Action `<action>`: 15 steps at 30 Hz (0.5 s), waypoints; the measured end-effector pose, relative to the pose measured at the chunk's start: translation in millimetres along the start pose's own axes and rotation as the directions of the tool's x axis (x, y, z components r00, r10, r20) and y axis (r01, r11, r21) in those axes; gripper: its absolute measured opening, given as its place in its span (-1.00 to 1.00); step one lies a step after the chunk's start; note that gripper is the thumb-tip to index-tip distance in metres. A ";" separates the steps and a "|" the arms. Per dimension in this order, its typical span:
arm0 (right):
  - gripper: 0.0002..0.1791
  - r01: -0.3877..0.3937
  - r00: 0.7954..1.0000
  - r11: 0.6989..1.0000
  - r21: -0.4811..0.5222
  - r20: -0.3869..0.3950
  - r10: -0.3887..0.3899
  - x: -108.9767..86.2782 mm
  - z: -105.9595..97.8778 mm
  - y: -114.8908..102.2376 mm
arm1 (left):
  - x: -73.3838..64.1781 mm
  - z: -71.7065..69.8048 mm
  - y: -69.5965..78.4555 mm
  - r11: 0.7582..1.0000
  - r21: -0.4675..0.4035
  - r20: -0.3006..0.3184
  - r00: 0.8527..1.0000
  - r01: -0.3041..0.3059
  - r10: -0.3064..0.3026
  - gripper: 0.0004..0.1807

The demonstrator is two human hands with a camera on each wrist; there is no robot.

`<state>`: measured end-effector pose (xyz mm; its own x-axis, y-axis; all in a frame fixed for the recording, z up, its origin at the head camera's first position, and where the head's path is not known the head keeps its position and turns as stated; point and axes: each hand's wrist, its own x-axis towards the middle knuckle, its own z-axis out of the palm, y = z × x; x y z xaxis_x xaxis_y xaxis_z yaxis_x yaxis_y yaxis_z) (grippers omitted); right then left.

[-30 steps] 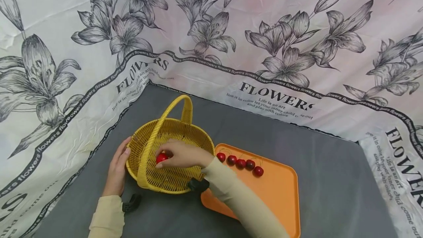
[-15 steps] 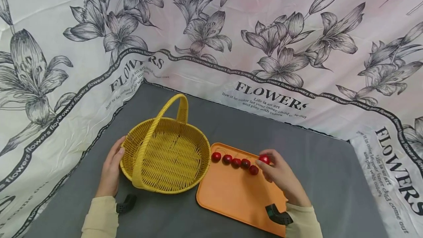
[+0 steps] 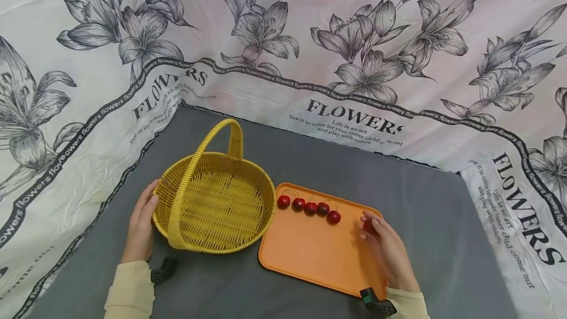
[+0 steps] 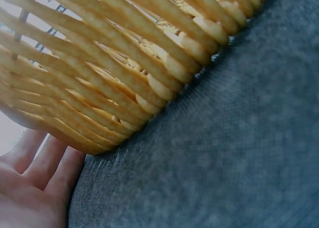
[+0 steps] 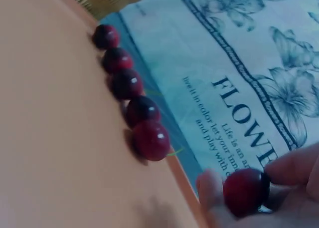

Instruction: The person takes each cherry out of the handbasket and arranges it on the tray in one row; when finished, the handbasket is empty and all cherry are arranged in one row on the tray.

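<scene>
My left hand (image 3: 139, 225) rests against the left side of a yellow woven basket (image 3: 223, 252) with a tall arched handle. In the left wrist view, its straight fingers (image 4: 47, 163) touch the lower wall of the basket. A dark red cherry (image 5: 244, 192) is pinched between the thumb and fingers of my right hand (image 3: 392, 255), over the right part of an orange tray (image 3: 305, 255). Along the tray's far edge lie several more cherries (image 3: 310, 208) in a row, thin green stems showing on some. The basket's visible inside holds nothing.
The basket's right rim overlaps the tray's left edge in the head view. A grey cloth (image 3: 212, 289) covers the table. White fabric printed with flowers (image 3: 266, 38) hangs behind and along both sides.
My right hand has gone from inside the basket, with a red fruit, over to the tray's right end, still holding it. It has since come slightly nearer. The left hand stays at the basket.
</scene>
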<state>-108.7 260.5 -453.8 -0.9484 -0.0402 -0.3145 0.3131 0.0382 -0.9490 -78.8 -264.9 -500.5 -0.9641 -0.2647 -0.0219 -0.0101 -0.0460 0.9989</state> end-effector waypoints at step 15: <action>-0.66 0.246 0.932 0.725 -0.643 -0.050 -0.360 34.5 16.1 29.6 | 0.4 0.9 2.4 0.999 -0.022 -0.018 1.000 0.024 -0.025 -0.43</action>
<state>-131.3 244.2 -493.2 -0.9988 -0.0015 0.0496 -0.0383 0.6597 -0.7505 -79.5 -264.2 -498.1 -0.9585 -0.2811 -0.0475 -0.0278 -0.0735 0.9969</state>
